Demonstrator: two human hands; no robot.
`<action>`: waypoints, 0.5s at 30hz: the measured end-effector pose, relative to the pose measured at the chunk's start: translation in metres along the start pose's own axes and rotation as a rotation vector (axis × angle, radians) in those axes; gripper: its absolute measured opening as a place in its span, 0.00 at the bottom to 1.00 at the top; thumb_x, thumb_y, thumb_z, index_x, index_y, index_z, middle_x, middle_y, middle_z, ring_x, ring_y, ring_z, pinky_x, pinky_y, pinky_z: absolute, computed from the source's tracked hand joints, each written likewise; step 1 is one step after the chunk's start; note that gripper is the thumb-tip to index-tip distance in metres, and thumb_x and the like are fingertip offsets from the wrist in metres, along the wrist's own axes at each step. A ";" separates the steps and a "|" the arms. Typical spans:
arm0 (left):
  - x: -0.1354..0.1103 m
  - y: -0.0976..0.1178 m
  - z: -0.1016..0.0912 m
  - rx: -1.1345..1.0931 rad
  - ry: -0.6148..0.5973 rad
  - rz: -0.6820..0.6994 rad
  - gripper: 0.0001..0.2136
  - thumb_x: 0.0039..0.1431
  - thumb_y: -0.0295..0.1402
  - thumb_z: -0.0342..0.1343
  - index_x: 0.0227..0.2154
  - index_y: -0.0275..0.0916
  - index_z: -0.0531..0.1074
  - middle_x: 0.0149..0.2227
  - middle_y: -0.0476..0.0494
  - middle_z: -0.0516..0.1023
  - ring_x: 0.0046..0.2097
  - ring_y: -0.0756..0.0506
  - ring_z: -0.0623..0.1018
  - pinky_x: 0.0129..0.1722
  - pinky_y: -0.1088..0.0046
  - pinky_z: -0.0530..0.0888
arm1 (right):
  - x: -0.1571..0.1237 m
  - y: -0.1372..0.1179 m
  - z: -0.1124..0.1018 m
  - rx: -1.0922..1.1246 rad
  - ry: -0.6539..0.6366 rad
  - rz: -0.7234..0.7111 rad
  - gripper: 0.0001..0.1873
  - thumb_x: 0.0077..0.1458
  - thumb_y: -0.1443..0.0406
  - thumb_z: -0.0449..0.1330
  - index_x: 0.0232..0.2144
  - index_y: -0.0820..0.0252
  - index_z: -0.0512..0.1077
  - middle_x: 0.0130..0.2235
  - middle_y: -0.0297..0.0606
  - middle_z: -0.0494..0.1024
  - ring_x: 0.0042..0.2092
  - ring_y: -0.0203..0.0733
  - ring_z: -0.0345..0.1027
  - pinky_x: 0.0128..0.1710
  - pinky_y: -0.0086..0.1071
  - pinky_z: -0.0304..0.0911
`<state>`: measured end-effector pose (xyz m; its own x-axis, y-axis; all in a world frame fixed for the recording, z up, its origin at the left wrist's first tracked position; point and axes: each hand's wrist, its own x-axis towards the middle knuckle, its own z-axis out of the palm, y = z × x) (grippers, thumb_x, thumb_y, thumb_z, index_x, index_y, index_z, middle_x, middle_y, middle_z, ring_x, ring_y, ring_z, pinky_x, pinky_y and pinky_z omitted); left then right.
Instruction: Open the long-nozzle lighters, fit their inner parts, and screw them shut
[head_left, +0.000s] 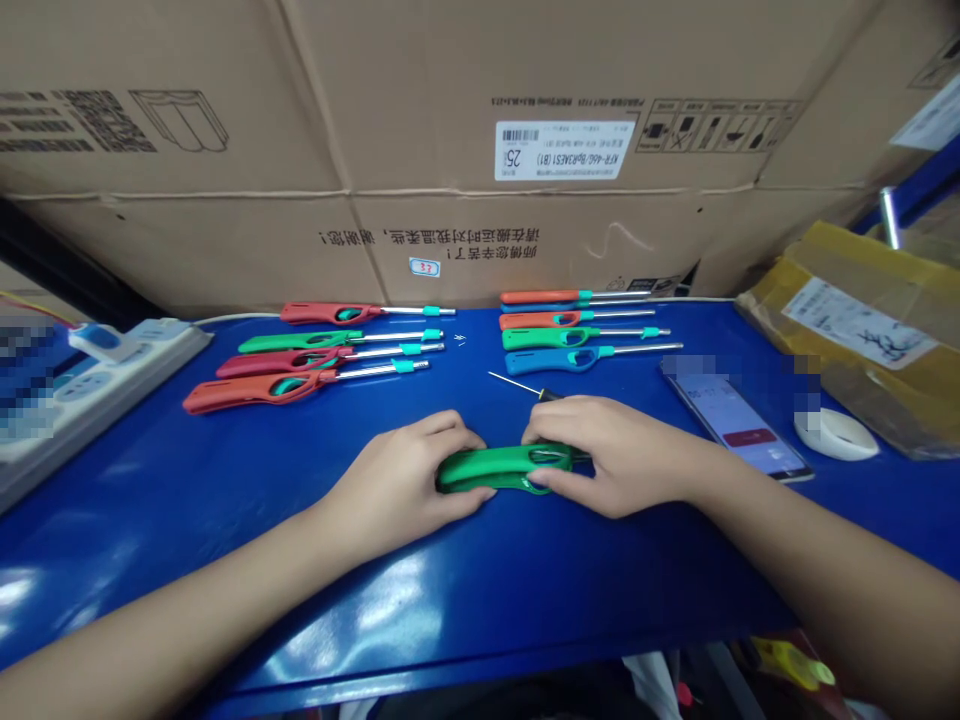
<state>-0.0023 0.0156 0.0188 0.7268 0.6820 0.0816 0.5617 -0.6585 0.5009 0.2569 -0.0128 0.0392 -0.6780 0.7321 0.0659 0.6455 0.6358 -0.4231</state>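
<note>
Both hands are grasping a green plastic lighter body above the blue tabletop, its long axis running left to right, parallel to the far edge. The left hand is wrapping its left end; the right hand is clasping its right end and lies nearer a small screwdriver, probably, just beyond those fingers. Rows of utility lighters are lying toward the far edge.

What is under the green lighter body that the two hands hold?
Blue tabletop shows below the green lighter body. The left hand and right hand cover its ends, so its underside and the surface directly beneath it are hidden.
</note>
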 end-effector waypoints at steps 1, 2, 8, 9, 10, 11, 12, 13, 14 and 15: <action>0.000 -0.001 0.000 -0.008 0.006 -0.004 0.11 0.59 0.39 0.64 0.42 0.42 0.77 0.41 0.46 0.78 0.39 0.45 0.78 0.35 0.71 0.73 | 0.000 0.001 0.000 -0.009 0.010 0.013 0.09 0.67 0.62 0.55 0.38 0.59 0.74 0.37 0.38 0.77 0.37 0.41 0.69 0.38 0.35 0.61; 0.000 -0.002 0.000 -0.020 0.016 -0.011 0.13 0.58 0.40 0.65 0.44 0.42 0.76 0.41 0.46 0.78 0.38 0.45 0.78 0.34 0.71 0.72 | 0.001 0.002 0.001 -0.023 0.024 0.029 0.12 0.69 0.62 0.53 0.38 0.59 0.74 0.37 0.39 0.77 0.38 0.41 0.69 0.39 0.35 0.61; 0.002 -0.010 0.001 -0.104 0.062 -0.037 0.29 0.54 0.45 0.69 0.58 0.46 0.68 0.46 0.47 0.75 0.30 0.51 0.73 0.31 0.72 0.73 | 0.005 0.012 0.009 -0.096 0.088 0.122 0.13 0.71 0.63 0.50 0.44 0.59 0.75 0.42 0.41 0.80 0.45 0.45 0.74 0.45 0.38 0.65; 0.002 -0.010 0.001 -0.107 0.067 -0.038 0.30 0.55 0.46 0.68 0.58 0.46 0.67 0.47 0.47 0.74 0.29 0.52 0.72 0.31 0.72 0.73 | 0.005 0.013 0.010 -0.111 0.101 0.121 0.12 0.70 0.63 0.51 0.45 0.58 0.75 0.43 0.41 0.81 0.46 0.46 0.74 0.47 0.39 0.65; 0.001 -0.009 0.000 -0.102 0.076 -0.040 0.30 0.55 0.48 0.68 0.58 0.46 0.67 0.47 0.47 0.74 0.28 0.52 0.71 0.30 0.72 0.73 | 0.006 0.015 0.011 -0.128 0.119 0.114 0.12 0.70 0.63 0.52 0.46 0.58 0.75 0.44 0.42 0.80 0.47 0.47 0.74 0.48 0.40 0.65; 0.001 -0.009 0.000 -0.090 0.088 -0.040 0.29 0.56 0.49 0.67 0.57 0.46 0.68 0.48 0.47 0.73 0.29 0.52 0.71 0.30 0.72 0.73 | 0.005 0.016 0.011 -0.141 0.142 0.103 0.11 0.69 0.64 0.53 0.46 0.58 0.74 0.45 0.42 0.80 0.47 0.47 0.73 0.49 0.41 0.66; 0.000 -0.008 -0.001 -0.070 0.103 -0.038 0.26 0.57 0.49 0.66 0.55 0.46 0.69 0.49 0.46 0.72 0.30 0.52 0.71 0.30 0.72 0.73 | 0.005 0.017 0.011 -0.148 0.173 0.088 0.11 0.69 0.65 0.53 0.47 0.58 0.74 0.45 0.43 0.80 0.48 0.47 0.72 0.50 0.41 0.66; 0.000 -0.007 -0.002 -0.047 0.115 -0.035 0.23 0.59 0.48 0.65 0.53 0.46 0.70 0.50 0.46 0.71 0.31 0.51 0.72 0.30 0.72 0.73 | 0.005 0.017 0.011 -0.151 0.211 0.073 0.11 0.69 0.66 0.53 0.47 0.58 0.73 0.46 0.43 0.79 0.49 0.48 0.71 0.51 0.42 0.65; -0.001 -0.007 -0.002 -0.026 0.126 -0.028 0.20 0.60 0.47 0.64 0.51 0.45 0.71 0.50 0.46 0.71 0.32 0.51 0.72 0.30 0.72 0.72 | 0.005 0.017 0.010 -0.152 0.248 0.057 0.11 0.68 0.66 0.53 0.47 0.58 0.73 0.47 0.44 0.77 0.50 0.47 0.70 0.52 0.41 0.65; -0.001 -0.007 -0.002 -0.013 0.129 -0.019 0.18 0.61 0.45 0.63 0.49 0.45 0.72 0.50 0.45 0.71 0.33 0.50 0.73 0.31 0.72 0.72 | 0.005 0.017 0.010 -0.154 0.277 0.043 0.10 0.67 0.67 0.54 0.47 0.58 0.73 0.47 0.44 0.76 0.51 0.47 0.69 0.52 0.41 0.65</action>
<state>-0.0079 0.0197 0.0170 0.6585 0.7303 0.1817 0.5694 -0.6414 0.5142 0.2611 -0.0006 0.0233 -0.5410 0.7841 0.3040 0.7314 0.6171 -0.2901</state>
